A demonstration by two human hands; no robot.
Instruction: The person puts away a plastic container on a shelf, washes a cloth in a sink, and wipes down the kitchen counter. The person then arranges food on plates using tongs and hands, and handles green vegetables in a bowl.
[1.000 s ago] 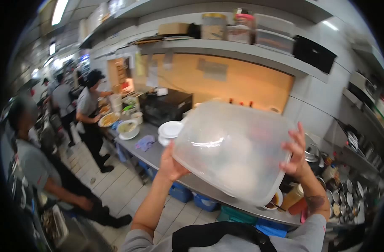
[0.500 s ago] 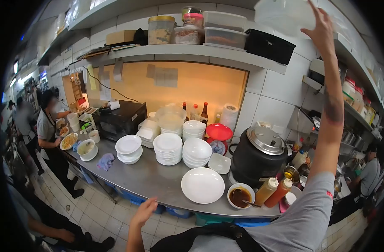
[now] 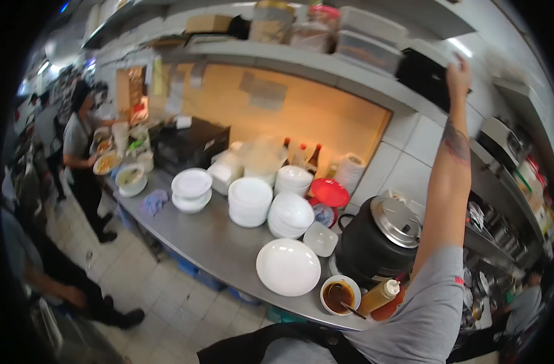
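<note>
My right hand [image 3: 459,77] is raised high at the upper right, beside the black box [image 3: 429,73] at the end of the wall shelf. It is slightly blurred, with one finger apart from the others and nothing visible in it; whether it touches the box is unclear. My left hand is out of view. Below my outstretched arm are a large white plate [image 3: 288,267], a bowl of brown sauce [image 3: 336,293] with a spoon, a yellow sauce bottle [image 3: 381,297] and a black pot [image 3: 374,242] with a metal lid.
White dish stacks [image 3: 250,200] and a purple cloth [image 3: 155,202] sit on the steel counter [image 3: 219,249]. Tubs [image 3: 368,51] line the wall shelf. A co-worker [image 3: 77,139] stands by food at the far left; another person's arm [image 3: 55,288] shows nearer. A further person [image 3: 525,309] is at the right.
The translucent container went up to the upper right in my right hand and is now out of sight. My right hand has come down somewhat. My left hand has left the view, which has shifted.
</note>
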